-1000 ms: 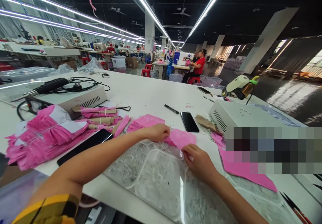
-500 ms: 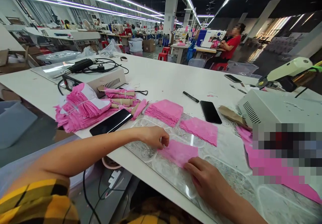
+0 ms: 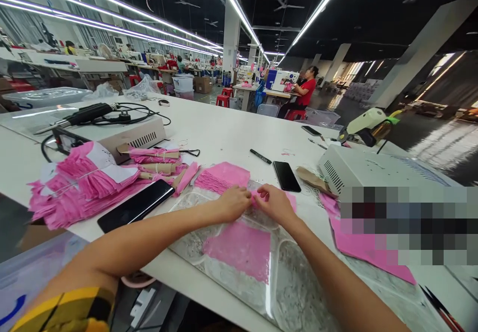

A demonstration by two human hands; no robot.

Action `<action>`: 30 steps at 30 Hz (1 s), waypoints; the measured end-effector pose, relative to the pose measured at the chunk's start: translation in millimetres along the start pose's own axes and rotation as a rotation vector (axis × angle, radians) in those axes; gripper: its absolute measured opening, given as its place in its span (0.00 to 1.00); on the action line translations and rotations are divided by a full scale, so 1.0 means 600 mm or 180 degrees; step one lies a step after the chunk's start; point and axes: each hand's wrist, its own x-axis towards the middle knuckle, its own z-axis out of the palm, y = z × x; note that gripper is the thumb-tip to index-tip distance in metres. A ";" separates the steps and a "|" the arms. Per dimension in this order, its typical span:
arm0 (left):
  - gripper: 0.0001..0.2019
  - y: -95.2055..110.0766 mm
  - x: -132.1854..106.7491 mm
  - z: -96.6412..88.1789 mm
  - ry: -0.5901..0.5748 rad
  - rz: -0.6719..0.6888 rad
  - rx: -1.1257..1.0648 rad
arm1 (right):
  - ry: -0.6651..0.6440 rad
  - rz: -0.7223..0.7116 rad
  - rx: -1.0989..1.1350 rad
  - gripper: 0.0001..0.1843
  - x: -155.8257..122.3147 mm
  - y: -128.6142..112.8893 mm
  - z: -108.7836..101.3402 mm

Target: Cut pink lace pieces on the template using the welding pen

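Observation:
A thin pink fabric piece (image 3: 239, 248) lies flat on the clear patterned sheet (image 3: 298, 282) in front of me. Beyond it, my left hand (image 3: 235, 204) has its fingers curled at the edge of a low fabric stack, pinching pink cloth. Facing it, my right hand (image 3: 275, 204) pinches the same bit of pink fabric (image 3: 255, 198) between thumb and fingers. Most of that low stack (image 3: 292, 200) is hidden behind my hands. A thicker stack of pink fabric pieces (image 3: 223, 175) stands just behind my left hand.
Tied pink bundles (image 3: 84, 175) and a large phone (image 3: 136, 205) lie left. A smaller phone (image 3: 287, 176) and a marker (image 3: 260, 156) are beyond my hands. Grey machine boxes stand left (image 3: 130, 140) and right (image 3: 373, 172). A person in red (image 3: 306, 93) sits at a sewing machine.
Both hands have left the flat single piece and moved away from me to the low stack, closing in on each other. The single piece stays on the sheet; the view has shifted.

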 end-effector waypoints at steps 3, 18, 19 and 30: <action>0.05 0.003 -0.001 0.020 0.0059 0.0110 0.0156 | -0.0116 0.0154 0.0200 0.15 0.022 -0.003 0.019; 0.25 0.071 0.052 -0.013 0.0318 -0.0324 -0.0158 | 0.1187 0.0746 0.2369 0.19 -0.014 0.061 -0.096; 0.30 0.088 0.068 -0.016 0.0327 -0.0409 -0.0176 | 0.1313 0.0749 0.2415 0.19 -0.020 0.061 -0.102; 0.11 0.185 0.126 0.001 0.0258 0.0067 0.0002 | 0.2033 0.1221 0.2222 0.17 -0.199 0.103 -0.174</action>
